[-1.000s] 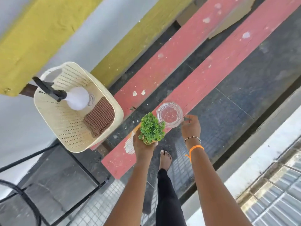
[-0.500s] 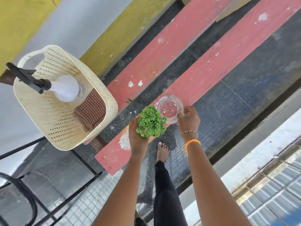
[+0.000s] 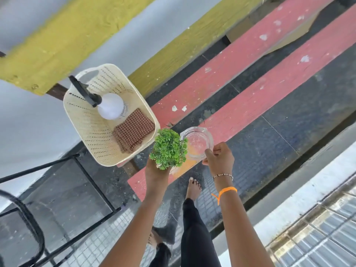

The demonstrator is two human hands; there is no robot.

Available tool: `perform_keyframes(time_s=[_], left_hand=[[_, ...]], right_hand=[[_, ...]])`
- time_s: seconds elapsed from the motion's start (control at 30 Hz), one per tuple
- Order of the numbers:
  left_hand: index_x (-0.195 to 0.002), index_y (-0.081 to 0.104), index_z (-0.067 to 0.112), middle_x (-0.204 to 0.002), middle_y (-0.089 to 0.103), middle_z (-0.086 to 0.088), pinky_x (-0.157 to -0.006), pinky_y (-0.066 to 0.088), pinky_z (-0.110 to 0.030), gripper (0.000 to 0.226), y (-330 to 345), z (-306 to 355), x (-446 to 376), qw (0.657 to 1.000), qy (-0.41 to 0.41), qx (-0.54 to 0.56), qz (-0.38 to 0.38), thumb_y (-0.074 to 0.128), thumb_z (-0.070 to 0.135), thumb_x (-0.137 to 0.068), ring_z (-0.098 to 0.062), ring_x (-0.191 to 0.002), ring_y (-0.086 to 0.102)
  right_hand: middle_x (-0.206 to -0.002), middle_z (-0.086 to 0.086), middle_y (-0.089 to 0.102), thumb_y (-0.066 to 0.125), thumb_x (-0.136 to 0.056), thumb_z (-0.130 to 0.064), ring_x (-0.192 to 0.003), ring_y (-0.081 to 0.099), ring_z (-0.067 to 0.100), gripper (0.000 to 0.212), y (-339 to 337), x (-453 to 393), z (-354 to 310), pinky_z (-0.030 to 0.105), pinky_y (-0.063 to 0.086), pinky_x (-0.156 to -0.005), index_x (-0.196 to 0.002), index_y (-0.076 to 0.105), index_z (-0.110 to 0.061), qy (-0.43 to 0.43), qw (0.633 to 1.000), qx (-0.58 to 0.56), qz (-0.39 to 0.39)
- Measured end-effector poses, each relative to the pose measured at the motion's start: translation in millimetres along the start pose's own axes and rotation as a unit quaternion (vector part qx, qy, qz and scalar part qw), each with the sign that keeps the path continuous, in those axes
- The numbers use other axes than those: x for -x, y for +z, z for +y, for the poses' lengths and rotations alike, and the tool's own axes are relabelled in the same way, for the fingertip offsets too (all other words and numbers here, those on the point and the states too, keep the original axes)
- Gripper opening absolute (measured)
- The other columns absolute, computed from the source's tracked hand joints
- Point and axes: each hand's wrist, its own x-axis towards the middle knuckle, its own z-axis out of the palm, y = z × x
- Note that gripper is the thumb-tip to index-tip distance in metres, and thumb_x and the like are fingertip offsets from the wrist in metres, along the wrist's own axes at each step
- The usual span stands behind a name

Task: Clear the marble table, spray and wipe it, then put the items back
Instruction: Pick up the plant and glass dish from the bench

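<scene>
My left hand point(image 3: 157, 175) grips a small potted green plant point(image 3: 168, 148) from below; its pot is mostly hidden by the leaves. My right hand point(image 3: 219, 159) pinches the near rim of a clear glass dish point(image 3: 198, 144). Both are held just above the near end of a red wooden bench plank point(image 3: 256, 99). To the left, a cream plastic basket point(image 3: 92, 132) rests on the bench end. It holds a white spray bottle point(image 3: 110, 106) with a black trigger and a folded brown checked cloth point(image 3: 133, 130).
A second red plank point(image 3: 227, 62) runs beside the first, with yellow planks point(image 3: 63, 41) behind. A black metal chair frame point(image 3: 57, 189) stands at the lower left. My bare foot point(image 3: 193, 188) is on the dark floor below the bench. A white ledge point(image 3: 308, 193) runs at the right.
Both hands moved closer to the basket with the plant and the glass dish, which now sit nearer the bench's end. The view has shifted.
</scene>
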Motion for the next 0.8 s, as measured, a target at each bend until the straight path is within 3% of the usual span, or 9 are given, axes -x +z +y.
perform_keyframes(time_s=[0.07,0.13,0.23,0.3,0.4,0.5,0.63,0.73,0.8], left_hand=[[-0.12,0.046,0.018,-0.113,0.059,0.003,-0.09,0.043,-0.022,0.051,-24.9,5.1,10.4,1.0,0.009,0.013,-0.01,0.071,0.006,-0.077,-0.011,-0.099,0.057],[-0.121,0.047,0.023,-0.112,0.062,0.004,-0.091,0.045,-0.027,0.053,-52.1,7.6,20.2,0.999,0.03,0.03,-0.001,0.071,0.006,-0.076,-0.014,-0.102,0.059],[-0.109,0.054,0.026,-0.086,0.063,0.012,-0.063,0.051,-0.024,0.039,-96.9,4.8,32.4,0.997,0.026,0.056,0.044,0.071,0.01,-0.077,-0.006,-0.071,0.059],[-0.107,0.059,0.019,-0.066,0.057,0.011,-0.041,0.035,-0.009,0.031,-137.2,-4.7,40.2,0.994,0.024,0.085,0.065,0.068,0.009,-0.079,0.0,-0.046,0.045],[-0.096,0.063,0.017,-0.043,0.055,0.013,-0.03,0.023,-0.008,0.018,-189.5,-15.2,49.7,0.986,0.031,0.133,0.1,0.065,0.008,-0.081,0.0,-0.028,0.037],[-0.086,0.063,0.031,-0.056,0.064,0.02,-0.037,0.032,-0.006,0.02,-263.1,-34.6,56.7,0.978,0.059,0.157,0.128,0.067,0.012,-0.079,0.007,-0.04,0.048],[-0.098,0.065,0.027,-0.084,0.069,0.015,-0.056,0.043,-0.01,0.025,-365.4,-73.0,50.9,0.967,0.064,0.183,0.168,0.071,0.018,-0.076,0.01,-0.068,0.059],[-0.099,0.064,0.028,-0.087,0.07,0.012,-0.059,0.044,-0.015,0.025,-436.3,-99.3,38.9,0.955,0.073,0.197,0.209,0.069,0.019,-0.076,0.002,-0.075,0.062],[-0.099,0.064,0.027,-0.085,0.07,0.015,-0.057,0.045,-0.008,0.028,-487.0,-120.9,24.4,0.946,0.084,0.204,0.24,0.07,0.015,-0.075,0.008,-0.072,0.061]], right_hand=[[-0.073,0.029,0.061,0.059,-0.083,-0.008,-0.041,0.061,0.007,0.02,3.5,21.4,-16.4,0.014,0.038,-0.039,-0.072,0.042,-0.009,-0.02,1.0,-0.009,-0.002],[-0.069,0.025,0.059,0.058,-0.081,-0.006,-0.036,0.057,0.002,0.02,9.7,43.9,-36.5,0.013,0.037,-0.039,-0.072,0.042,-0.01,-0.044,0.999,-0.013,-0.006],[-0.065,0.02,0.059,0.058,-0.08,-0.005,-0.035,0.057,0.002,0.023,23.5,82.4,-68.1,0.013,0.038,-0.04,-0.07,0.039,-0.013,-0.09,0.996,-0.012,-0.017],[-0.058,0.012,0.059,0.059,-0.08,-0.005,-0.036,0.058,0.004,0.024,40.7,117.5,-91.3,0.017,0.046,-0.045,-0.07,0.04,-0.014,-0.12,0.992,-0.019,-0.033],[-0.06,0.012,0.06,0.061,-0.079,-0.007,-0.042,0.062,0.01,0.022,63.2,162.3,-116.7,0.03,0.053,-0.048,-0.069,0.043,-0.015,-0.147,0.987,-0.019,-0.063],[-0.067,0.022,0.062,0.061,-0.077,-0.007,-0.043,0.063,0.015,0.021,106.2,215.6,-139.0,0.022,0.048,-0.04,-0.069,0.043,-0.012,-0.171,0.98,-0.028,-0.095],[-0.051,0.01,0.06,0.061,-0.077,-0.002,-0.036,0.058,0.009,0.022,181.8,280.7,-159.7,0.023,0.052,-0.042,-0.067,0.043,-0.01,-0.19,0.969,-0.04,-0.151],[-0.039,0.002,0.055,0.057,-0.077,0.004,-0.034,0.056,0.01,0.019,242.9,320.1,-173.7,0.025,0.053,-0.041,-0.068,0.044,-0.006,-0.203,0.959,-0.027,-0.197],[-0.044,0.008,0.055,0.056,-0.077,0.004,-0.034,0.054,0.01,0.016,292.7,347.8,-185.5,0.03,0.055,-0.045,-0.069,0.045,-0.005,-0.21,0.952,-0.015,-0.221]])
